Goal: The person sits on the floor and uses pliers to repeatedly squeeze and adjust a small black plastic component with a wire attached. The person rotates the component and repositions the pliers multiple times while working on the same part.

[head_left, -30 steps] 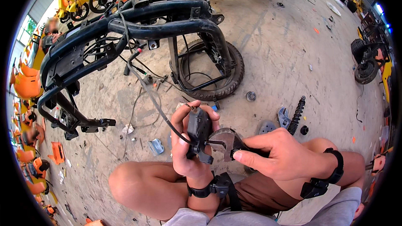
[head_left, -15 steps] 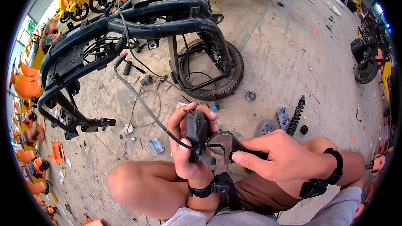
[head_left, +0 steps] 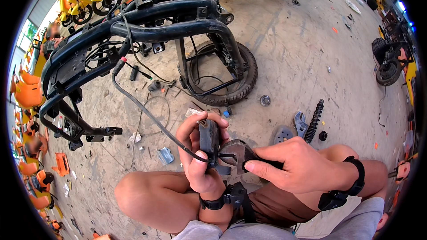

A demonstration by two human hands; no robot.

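My left hand [head_left: 195,158] grips a small black mechanical part [head_left: 209,138] upright above my bare knee. A black cable [head_left: 147,111] runs from that part up to the stripped black scooter frame [head_left: 133,31]. My right hand [head_left: 296,164] holds a black-handled tool [head_left: 267,163] pressed sideways against the part, next to a round dark-brown piece [head_left: 235,150]. Both wrists wear black straps.
A loose tyre [head_left: 242,78] lies under the frame's rear. On the concrete floor lie a coil spring shock [head_left: 313,120], a wrench [head_left: 300,124], a round metal ring [head_left: 265,100] and small scraps. Orange and yellow scooters and body panels [head_left: 26,91] line the left and top edges.
My left hand has turned the black part slightly and the cable has swung up and leftward. My right hand stays pressed against the part.
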